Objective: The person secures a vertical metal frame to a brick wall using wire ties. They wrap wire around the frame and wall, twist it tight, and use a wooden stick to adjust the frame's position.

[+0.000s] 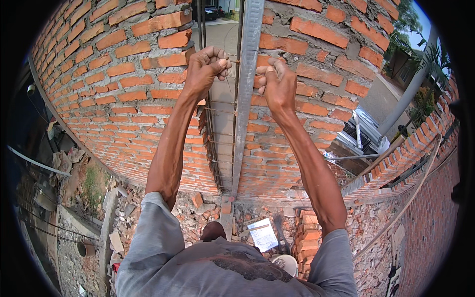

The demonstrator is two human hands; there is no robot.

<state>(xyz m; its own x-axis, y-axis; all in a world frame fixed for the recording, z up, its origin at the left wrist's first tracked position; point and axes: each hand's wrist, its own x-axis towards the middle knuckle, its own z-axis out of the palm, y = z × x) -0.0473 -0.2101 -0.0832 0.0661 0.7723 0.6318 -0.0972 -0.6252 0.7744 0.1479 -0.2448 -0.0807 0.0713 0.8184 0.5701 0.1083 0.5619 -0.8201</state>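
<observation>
Apparently, the left brick wall (123, 79) and the right brick wall (319, 74) are already raised on both sides of the grey metal strip (247, 59), while the gap with steel bars (203, 24), just left of this strip, is not yet filled. Left of the strip, the left hand (205, 69) is pinched nearly closed at a thin wire (225, 39); right of it, the right hand (279, 84) is loosely curled. Whether either really grips the wire I cannot tell, because fingers hide its ends.
</observation>
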